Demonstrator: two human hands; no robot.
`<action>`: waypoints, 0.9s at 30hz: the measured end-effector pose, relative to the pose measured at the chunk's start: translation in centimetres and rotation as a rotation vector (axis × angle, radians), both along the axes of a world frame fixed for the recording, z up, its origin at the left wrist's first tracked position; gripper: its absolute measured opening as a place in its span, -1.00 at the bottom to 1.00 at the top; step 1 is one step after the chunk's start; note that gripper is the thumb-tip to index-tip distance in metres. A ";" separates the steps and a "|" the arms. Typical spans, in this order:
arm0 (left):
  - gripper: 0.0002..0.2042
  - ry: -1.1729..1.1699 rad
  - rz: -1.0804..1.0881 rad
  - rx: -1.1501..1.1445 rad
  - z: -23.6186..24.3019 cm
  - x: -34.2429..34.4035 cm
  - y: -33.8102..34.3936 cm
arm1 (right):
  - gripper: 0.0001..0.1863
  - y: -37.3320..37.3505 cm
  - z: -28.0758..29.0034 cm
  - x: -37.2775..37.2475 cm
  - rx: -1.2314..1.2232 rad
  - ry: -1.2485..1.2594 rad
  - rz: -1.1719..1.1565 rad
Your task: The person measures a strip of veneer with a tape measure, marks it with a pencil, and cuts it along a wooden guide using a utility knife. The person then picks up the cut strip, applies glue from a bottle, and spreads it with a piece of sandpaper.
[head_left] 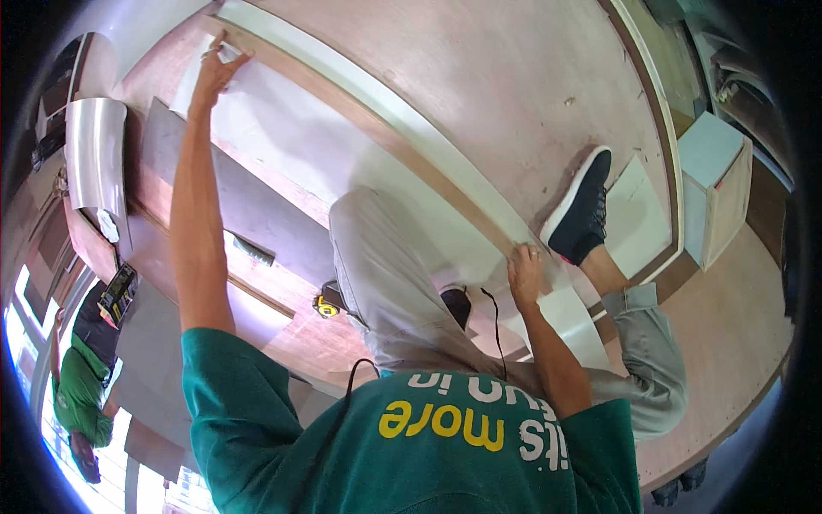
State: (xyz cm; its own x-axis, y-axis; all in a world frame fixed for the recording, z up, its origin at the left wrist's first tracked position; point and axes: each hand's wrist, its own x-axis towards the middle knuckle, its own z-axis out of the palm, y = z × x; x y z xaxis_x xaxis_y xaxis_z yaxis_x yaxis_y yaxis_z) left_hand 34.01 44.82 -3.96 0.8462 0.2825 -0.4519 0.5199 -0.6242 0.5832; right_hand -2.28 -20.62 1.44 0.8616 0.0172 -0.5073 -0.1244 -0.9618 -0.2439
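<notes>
Brown strip (370, 125) lies along white panel (278, 124). L hand (219, 70): grip spread wide at far end; R hand (525, 272): fingers bent at near end, can't tell if gripping. Prob. best pressing both ends evenly.

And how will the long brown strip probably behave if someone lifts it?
The strip is probably fairly light, being narrow. Being long, it may flex if lifted by one end. Its flat face should make rolling unlikely.
</notes>
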 end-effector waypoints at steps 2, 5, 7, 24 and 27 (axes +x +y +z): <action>-0.01 0.013 -0.007 -0.005 0.1 0.0 -0.2 | -0.60 0.1 0.1 0.0 0.005 0.013 -0.009; -0.01 -0.096 -0.055 0.138 -0.4 0.0 0.2 | -0.58 0.0 -0.2 -0.1 0.012 0.025 -0.015; -0.01 -0.092 -0.043 0.136 -0.4 0.0 0.3 | -0.57 -0.1 -0.3 -0.1 -0.004 0.019 0.007; -0.07 -0.167 -0.105 0.189 -1.2 -0.2 -0.4 | -0.50 -0.3 0.2 -0.6 0.081 -0.008 -0.041; -0.04 -0.125 -0.087 0.176 -0.2 -0.2 -0.1 | -0.51 -0.2 -0.3 -0.6 0.082 0.011 -0.051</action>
State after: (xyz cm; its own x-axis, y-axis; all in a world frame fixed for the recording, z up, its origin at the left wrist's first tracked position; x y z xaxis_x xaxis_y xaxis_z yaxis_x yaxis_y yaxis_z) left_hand 33.83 44.71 -4.18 0.9171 0.2714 -0.2920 0.3902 -0.7613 0.5178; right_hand -2.91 -20.81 1.11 0.8570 0.0151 -0.5151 -0.1760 -0.9309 -0.3202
